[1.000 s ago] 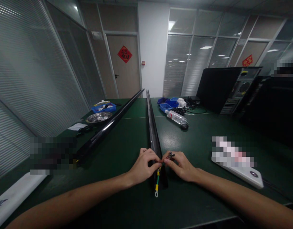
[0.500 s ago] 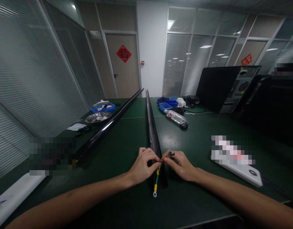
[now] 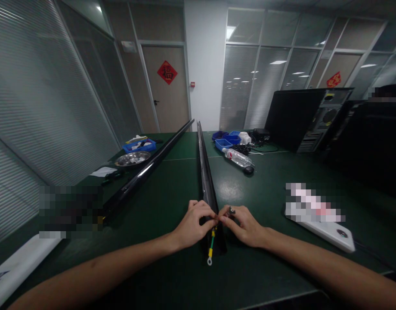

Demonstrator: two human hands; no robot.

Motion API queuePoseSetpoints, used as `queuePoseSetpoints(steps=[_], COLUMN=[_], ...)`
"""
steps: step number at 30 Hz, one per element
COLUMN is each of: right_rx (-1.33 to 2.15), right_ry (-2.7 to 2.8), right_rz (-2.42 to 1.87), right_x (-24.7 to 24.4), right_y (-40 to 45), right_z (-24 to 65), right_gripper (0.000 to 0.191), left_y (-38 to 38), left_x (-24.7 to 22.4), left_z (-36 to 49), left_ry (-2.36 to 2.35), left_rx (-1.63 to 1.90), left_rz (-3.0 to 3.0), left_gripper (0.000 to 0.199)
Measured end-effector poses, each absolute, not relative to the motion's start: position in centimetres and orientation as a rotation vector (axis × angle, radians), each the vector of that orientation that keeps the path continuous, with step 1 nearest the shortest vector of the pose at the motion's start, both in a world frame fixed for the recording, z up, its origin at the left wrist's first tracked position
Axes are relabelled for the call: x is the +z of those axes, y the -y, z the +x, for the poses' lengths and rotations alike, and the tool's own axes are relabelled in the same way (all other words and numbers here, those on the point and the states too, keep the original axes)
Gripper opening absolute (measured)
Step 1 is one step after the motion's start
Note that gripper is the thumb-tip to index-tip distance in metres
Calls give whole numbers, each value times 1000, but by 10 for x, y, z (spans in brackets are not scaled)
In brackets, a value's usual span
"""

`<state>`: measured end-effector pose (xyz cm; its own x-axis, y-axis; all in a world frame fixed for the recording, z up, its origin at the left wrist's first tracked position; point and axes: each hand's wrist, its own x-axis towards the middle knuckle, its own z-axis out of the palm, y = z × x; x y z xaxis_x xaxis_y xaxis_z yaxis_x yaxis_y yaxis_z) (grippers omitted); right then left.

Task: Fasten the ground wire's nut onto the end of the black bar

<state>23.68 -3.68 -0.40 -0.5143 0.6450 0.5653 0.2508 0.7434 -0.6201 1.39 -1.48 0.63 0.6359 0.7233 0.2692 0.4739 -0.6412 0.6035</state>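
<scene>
A long black channel-shaped rail (image 3: 210,189) runs away from me down the middle of the table. Over its near end, my left hand (image 3: 194,224) and my right hand (image 3: 246,226) meet, thumbs and fingers pinched. Whatever lies between the fingertips is too small and covered to make out. Just below them, a short green-and-yellow wire (image 3: 211,245) sticks out toward me, ending in a metal ring terminal (image 3: 210,261). A small silvery piece (image 3: 230,210) shows at my right fingers; I cannot tell whether it is worn or held.
A second black rail (image 3: 146,168) lies slantwise on the left, near a metal dish (image 3: 133,159) and a blue tray (image 3: 140,146). On the right are a plastic bottle (image 3: 239,158), blue bins (image 3: 224,145), a white device (image 3: 330,232) and a black computer case (image 3: 295,118).
My right hand has shifted very slightly at the fingertips, and the silvery piece has turned a little. My left hand, the wire and the rail look almost the same.
</scene>
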Motion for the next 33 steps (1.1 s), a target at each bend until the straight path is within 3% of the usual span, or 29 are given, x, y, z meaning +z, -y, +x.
queuePoseSetpoints(steps=[8, 16, 33], right_rx=[666, 649, 681], right_ry=[2076, 2084, 2085], right_rz=[-703, -685, -652], right_x=[-7, -8, -9], right_y=[30, 34, 36], right_z=[239, 238, 239], right_gripper=[33, 26, 21], left_y=[16, 15, 17], left_x=[6, 9, 5], left_z=[14, 16, 13], left_ry=[-978, -931, -893], left_rx=[724, 667, 698], left_rz=[2354, 2357, 2361], left_gripper=[7, 14, 7])
